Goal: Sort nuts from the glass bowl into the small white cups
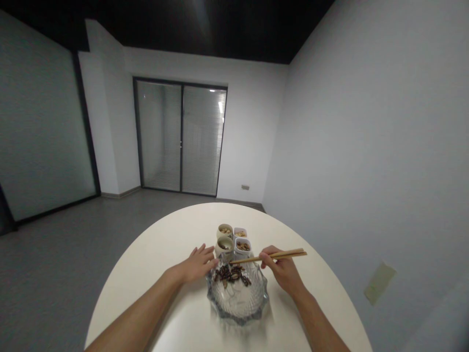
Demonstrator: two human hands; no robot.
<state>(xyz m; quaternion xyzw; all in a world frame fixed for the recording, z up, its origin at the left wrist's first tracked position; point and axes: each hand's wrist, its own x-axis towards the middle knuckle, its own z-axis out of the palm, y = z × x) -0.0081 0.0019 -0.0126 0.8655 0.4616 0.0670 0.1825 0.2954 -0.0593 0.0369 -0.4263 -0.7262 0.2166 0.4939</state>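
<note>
A clear glass bowl (240, 300) with a scalloped rim stands before me, dark brown seeds or nuts (230, 276) gathered in its far half. My right hand (280, 269) grips a pair of wooden chopsticks (286, 254), their tips over the bowl's far side. Whether the tips pinch a piece is too small to tell. At the bowl's left rim my left hand (200, 264) lies with fingers stretched, thumb by the glass. Just behind the bowl are a round cream cup (224, 254) with a few dark pieces and a square white cup (243, 253) of brown pieces.
Farther back stand another round cream cup (224, 226) with pale nuts and a white square cup (240, 230) with light pieces. All rest on a round white table (176, 318). A white wall (366, 146) rises close on the right.
</note>
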